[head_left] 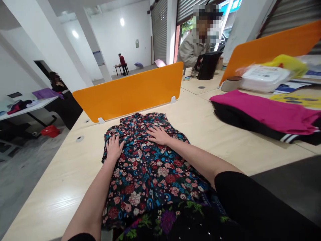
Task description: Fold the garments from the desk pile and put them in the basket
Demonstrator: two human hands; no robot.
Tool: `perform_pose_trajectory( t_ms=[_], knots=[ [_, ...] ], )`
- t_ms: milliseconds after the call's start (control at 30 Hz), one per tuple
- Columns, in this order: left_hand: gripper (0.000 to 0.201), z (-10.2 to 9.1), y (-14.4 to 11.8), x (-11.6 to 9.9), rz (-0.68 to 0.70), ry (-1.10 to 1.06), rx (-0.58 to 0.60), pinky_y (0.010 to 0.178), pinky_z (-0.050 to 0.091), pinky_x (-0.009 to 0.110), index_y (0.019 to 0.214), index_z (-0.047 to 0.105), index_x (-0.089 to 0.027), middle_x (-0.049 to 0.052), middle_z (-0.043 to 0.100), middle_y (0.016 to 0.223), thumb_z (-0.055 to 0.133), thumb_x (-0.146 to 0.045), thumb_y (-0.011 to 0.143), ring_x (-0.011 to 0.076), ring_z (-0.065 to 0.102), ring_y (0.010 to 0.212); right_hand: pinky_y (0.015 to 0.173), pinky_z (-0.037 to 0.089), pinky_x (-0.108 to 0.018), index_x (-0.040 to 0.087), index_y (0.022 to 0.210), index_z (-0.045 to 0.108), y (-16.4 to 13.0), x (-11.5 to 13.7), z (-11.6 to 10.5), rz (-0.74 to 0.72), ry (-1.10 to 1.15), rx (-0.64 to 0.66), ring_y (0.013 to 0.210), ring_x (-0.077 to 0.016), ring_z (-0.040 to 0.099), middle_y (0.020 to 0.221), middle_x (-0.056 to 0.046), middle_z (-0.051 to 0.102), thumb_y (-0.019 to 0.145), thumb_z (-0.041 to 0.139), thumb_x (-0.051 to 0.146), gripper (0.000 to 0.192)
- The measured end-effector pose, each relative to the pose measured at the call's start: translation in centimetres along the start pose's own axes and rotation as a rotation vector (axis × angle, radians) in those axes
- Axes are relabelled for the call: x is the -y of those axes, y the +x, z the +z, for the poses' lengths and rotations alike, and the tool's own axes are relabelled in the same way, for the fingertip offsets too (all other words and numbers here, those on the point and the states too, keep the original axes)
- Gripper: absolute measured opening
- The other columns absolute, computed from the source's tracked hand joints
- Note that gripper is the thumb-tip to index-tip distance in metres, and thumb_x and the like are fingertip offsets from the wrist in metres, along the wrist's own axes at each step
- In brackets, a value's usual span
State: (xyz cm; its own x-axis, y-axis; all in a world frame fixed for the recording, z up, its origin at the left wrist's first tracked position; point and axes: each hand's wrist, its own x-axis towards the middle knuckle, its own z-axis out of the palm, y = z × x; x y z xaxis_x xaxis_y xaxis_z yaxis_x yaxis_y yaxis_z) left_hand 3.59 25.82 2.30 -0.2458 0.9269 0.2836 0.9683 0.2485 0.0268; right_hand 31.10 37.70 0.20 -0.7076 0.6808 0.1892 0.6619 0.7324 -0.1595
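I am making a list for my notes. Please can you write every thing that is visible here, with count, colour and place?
floral garment: 1, dark with red, white and blue flowers, flat on the table, centre
table: 1, light wood
orange divider: 2, along the table's far edge and at right
pink cloth: 1, magenta, on a black garment, right
white container: 1, right rear, beside a yellow bag
seated person: 1, grey jacket, behind the divider
left hand: flat on the garment
right hand: flat on the garment
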Motion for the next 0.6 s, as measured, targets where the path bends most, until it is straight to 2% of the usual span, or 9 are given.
perform_pose_trajectory(
  t_ms=[100,167,233,333,400,433,500,567,600],
  knots=[
    [0.06,-1.2,-3.6,0.2,0.159,0.003,-0.016,0.11,0.025,0.055,0.142,0.039,-0.017,0.013,0.03,0.153,0.035,-0.05,0.092,0.0306,0.024,0.14,0.11,0.007,-0.063,0.03,0.146,0.033,-1.2,0.5,-0.8,-0.032,0.005,-0.05,0.142,-0.0325,0.017,0.154,-0.007,0.026,0.094,0.036,0.054,0.058],
    [0.06,-1.4,-6.5,0.6,0.248,0.023,0.033,0.111,0.024,0.056,0.143,0.037,-0.023,0.009,0.028,0.154,0.037,-0.052,0.091,0.0301,0.022,0.141,0.11,0.004,-0.064,0.031,0.147,0.031,-2.6,1.0,-1.1,-0.093,0.02,-0.083,0.142,-0.0322,0.014,0.155,-0.006,0.024,0.094,0.036,0.056,0.059],
    [0.057,-1.3,-8.8,0.9,0.284,0.05,0.094,0.111,0.023,0.056,0.143,0.037,-0.026,0.007,0.029,0.153,0.037,-0.051,0.091,0.0298,0.022,0.141,0.109,0.005,-0.064,0.032,0.146,0.033,-3.8,1.5,-1.0,-0.134,0.042,-0.035,0.142,-0.0322,0.014,0.155,-0.005,0.026,0.094,0.035,0.057,0.057],
    [0.053,-1.0,-10.2,0.9,0.27,0.064,0.138,0.112,0.021,0.055,0.142,0.039,-0.026,0.005,0.031,0.153,0.035,-0.046,0.093,0.0294,0.025,0.14,0.108,0.01,-0.066,0.031,0.143,0.039,-4.7,2.2,-0.8,-0.106,0.066,0.08,0.142,-0.0325,0.016,0.154,-0.005,0.028,0.095,0.036,0.054,0.053],
    [0.052,-1.3,-10.3,0.7,0.258,0.033,0.141,0.112,0.021,0.055,0.14,0.041,-0.024,0.006,0.033,0.152,0.036,-0.044,0.092,0.0297,0.026,0.14,0.108,0.014,-0.066,0.029,0.14,0.044,-5.3,2.5,-1.3,-0.074,0.08,0.081,0.141,-0.0334,0.019,0.153,-0.006,0.03,0.094,0.041,0.049,0.051],
    [0.051,-1.8,-10.4,0.8,0.255,0.0,0.128,0.112,0.022,0.055,0.138,0.043,-0.023,0.007,0.035,0.151,0.036,-0.044,0.092,0.0297,0.027,0.139,0.108,0.016,-0.065,0.027,0.137,0.048,-5.9,2.6,-1.8,-0.07,0.098,0.051,0.14,-0.0336,0.022,0.152,-0.008,0.032,0.093,0.045,0.047,0.049],
    [0.049,-3.1,-11.5,1.5,0.245,-0.109,0.047,0.111,0.028,0.051,0.132,0.049,-0.021,0.009,0.042,0.146,0.038,-0.046,0.091,0.0282,0.035,0.135,0.107,0.026,-0.059,0.023,0.128,0.056,-8.3,2.5,-3.3,-0.079,0.185,-0.087,0.135,-0.0313,0.033,0.146,-0.01,0.042,0.092,0.048,0.042,0.042],
    [0.045,-4.5,-14.7,3.2,0.158,-0.247,-0.125,0.108,0.036,0.045,0.122,0.054,-0.021,0.01,0.054,0.133,0.038,-0.048,0.09,0.0257,0.046,0.126,0.102,0.04,-0.047,0.021,0.116,0.063,-12.5,1.8,-5.3,-0.05,0.326,-0.342,0.121,-0.0258,0.05,0.13,-0.011,0.057,0.092,0.048,0.039,0.033],
    [0.041,-5.1,-17.0,4.4,0.044,-0.316,-0.246,0.104,0.041,0.044,0.115,0.057,-0.023,0.009,0.06,0.123,0.038,-0.048,0.089,0.0252,0.052,0.119,0.096,0.045,-0.042,0.022,0.109,0.066,-15.2,1.3,-6.3,0.01,0.395,-0.502,0.111,-0.0234,0.057,0.118,-0.01,0.063,0.092,0.048,0.038,0.029]
  ],
)
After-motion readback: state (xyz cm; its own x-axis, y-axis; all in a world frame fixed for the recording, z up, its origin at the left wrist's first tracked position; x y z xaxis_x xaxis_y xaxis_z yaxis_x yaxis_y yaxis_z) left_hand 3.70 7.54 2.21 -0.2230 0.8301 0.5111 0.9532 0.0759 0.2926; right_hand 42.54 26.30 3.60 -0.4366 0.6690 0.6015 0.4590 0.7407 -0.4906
